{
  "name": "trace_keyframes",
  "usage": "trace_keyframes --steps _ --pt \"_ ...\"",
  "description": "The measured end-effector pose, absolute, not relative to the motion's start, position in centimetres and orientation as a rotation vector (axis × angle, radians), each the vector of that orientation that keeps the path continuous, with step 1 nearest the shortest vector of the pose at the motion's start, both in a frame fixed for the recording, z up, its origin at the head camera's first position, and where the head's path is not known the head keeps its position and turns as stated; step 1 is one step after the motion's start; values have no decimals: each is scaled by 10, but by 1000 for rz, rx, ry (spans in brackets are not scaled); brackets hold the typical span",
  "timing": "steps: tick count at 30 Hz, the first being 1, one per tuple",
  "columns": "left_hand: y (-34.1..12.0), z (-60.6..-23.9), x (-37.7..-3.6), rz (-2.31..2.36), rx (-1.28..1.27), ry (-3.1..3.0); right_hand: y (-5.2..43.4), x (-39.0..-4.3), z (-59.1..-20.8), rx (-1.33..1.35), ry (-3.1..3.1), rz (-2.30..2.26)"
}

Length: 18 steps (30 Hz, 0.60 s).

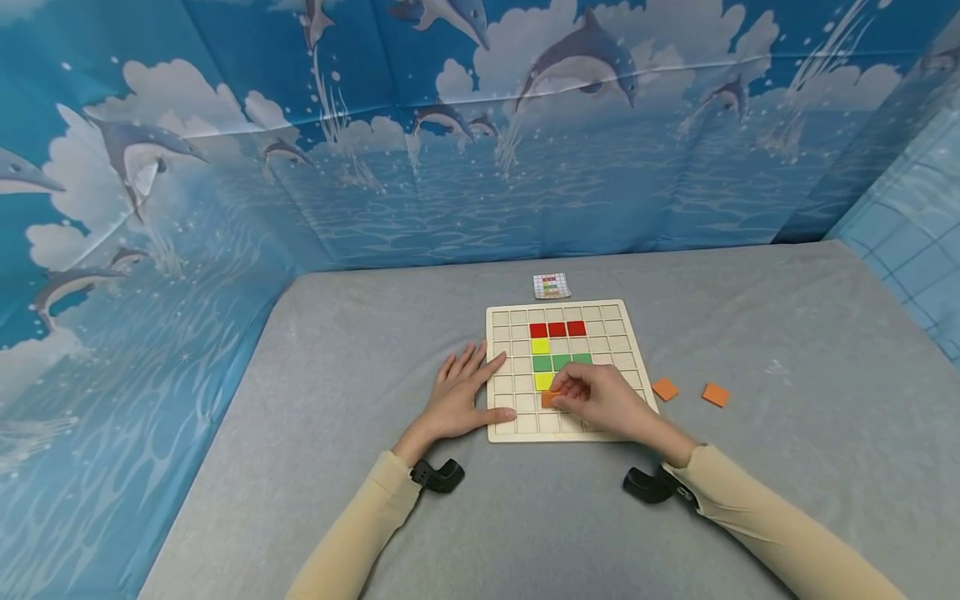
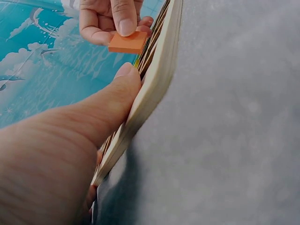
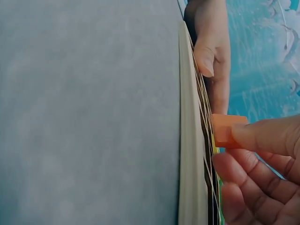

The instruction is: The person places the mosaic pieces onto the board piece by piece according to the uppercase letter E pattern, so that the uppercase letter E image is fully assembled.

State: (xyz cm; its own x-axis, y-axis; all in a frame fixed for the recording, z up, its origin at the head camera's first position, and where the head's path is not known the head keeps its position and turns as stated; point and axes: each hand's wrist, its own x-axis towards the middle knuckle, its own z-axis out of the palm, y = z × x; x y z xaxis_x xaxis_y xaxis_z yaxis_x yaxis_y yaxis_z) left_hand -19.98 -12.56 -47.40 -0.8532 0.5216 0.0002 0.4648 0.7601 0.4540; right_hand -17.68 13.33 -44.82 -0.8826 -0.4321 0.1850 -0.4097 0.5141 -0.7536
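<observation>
A square wooden grid board (image 1: 517, 429) lies on the grey table. My right hand (image 1: 603, 400) pinches an orange square tile (image 3: 225, 130) between thumb and fingers, close over the board's lower middle, just below a yellow tile (image 1: 543, 382). My left hand (image 1: 457, 398) rests at the board's left edge with fingers spread, its thumb (image 2: 124, 86) over the rim. In the grid sit a row of red tiles (image 1: 557, 329), a yellow tile (image 1: 540, 346) under its left end, and a row of green tiles (image 1: 562, 362), partly behind my right hand.
Two loose orange tiles, one nearer (image 1: 665, 389) and one farther right (image 1: 716, 394), lie right of the board. Behind the board is a small card (image 1: 551, 286) printed with a coloured grid pattern. A blue dolphin-print curtain (image 1: 480, 192) hangs along the table's back and left.
</observation>
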Motion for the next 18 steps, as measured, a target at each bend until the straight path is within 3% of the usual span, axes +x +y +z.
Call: trace_keyframes --steps 18 --pt "-126 -473 -199 679 806 2831 130 -178 -449 -820 2841 -1114"
